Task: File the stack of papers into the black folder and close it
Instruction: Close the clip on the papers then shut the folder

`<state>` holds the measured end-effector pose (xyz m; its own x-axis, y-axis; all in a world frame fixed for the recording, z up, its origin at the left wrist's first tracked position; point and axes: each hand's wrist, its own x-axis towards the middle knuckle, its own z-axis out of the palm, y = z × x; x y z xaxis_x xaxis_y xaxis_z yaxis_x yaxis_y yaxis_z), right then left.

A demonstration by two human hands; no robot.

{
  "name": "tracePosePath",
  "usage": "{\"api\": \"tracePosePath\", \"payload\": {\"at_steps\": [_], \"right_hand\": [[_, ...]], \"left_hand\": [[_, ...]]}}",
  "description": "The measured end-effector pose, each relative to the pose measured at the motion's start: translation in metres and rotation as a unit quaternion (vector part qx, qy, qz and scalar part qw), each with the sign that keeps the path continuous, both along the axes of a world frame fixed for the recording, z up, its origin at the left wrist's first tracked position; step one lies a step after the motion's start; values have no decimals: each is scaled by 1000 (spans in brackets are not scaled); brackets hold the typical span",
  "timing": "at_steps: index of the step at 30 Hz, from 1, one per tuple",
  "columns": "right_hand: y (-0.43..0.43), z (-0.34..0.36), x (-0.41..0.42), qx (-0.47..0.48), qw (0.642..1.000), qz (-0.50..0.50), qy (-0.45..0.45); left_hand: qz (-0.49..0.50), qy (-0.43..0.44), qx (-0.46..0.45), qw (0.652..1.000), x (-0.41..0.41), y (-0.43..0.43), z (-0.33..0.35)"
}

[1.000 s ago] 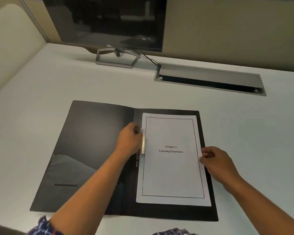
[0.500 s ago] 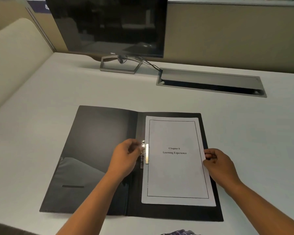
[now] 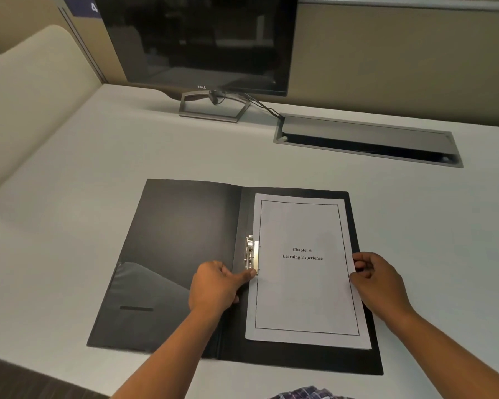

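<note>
- Black plastic, spread open and flat on the pale desk (image 3: 415, 240): the black folder (image 3: 185, 240), left cover bare but for a low pocket (image 3: 144, 298) near its bottom corner.
- Left of the spine, left hand (image 3: 216, 286) loosely curled, knuckles up, thumb stretched rightwards so its tip touches the lower end of the metal clip (image 3: 251, 251); forearm angled up from the near edge of the desk.
- Whether the thumb presses the clip's lever or only rests on it: cannot tell. Clip bar seemingly overlapping the left margin of the sheets, though hard to say if clamped down.
- On the right cover, stack of papers (image 3: 303, 269) lying square, top sheet printed "Chapter 6 Learning Experience", left edge against the clip.
- At the stack's right edge, right hand (image 3: 378, 283) half closed, fingertips pinching or steadying the sheet edges about midway down; wrist low on the desk, forearm running in from the lower right.
- Judged step: securing the stack under the clip, papers already in place, folder not yet closed.
- Next move, as a guess: snap the clip fully down while holding the stack aligned, free both hands, then swing the left cover over to the right.
- Behind, well apart: dark monitor (image 3: 196, 41) and a cable tray (image 3: 366, 139) set in the desk.
</note>
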<state>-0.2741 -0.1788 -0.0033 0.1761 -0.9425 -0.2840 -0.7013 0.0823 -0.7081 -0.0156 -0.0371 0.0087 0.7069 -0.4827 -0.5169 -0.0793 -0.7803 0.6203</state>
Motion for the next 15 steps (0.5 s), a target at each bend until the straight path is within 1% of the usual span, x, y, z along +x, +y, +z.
{"api": "tracePosePath", "payload": {"at_steps": [4, 6, 8, 12, 15], "right_hand": [[1, -1, 1, -10, 1000, 2, 3], [1, -1, 0, -8, 1000, 1, 2], [1, -1, 0, -7, 1000, 0, 5], [1, -2, 0, -10, 1000, 1, 7], [-1, -2, -1, -7, 1000, 1, 3]], "left_hand": [[-40, -70, 31, 996, -3, 0, -2], [-48, -88, 34, 994, -3, 1, -4], [-48, -84, 32, 995, -3, 1, -5], [-31, -38, 5, 999, -1, 2, -5], [-9, -6, -54, 999, 1, 8, -5]]}}
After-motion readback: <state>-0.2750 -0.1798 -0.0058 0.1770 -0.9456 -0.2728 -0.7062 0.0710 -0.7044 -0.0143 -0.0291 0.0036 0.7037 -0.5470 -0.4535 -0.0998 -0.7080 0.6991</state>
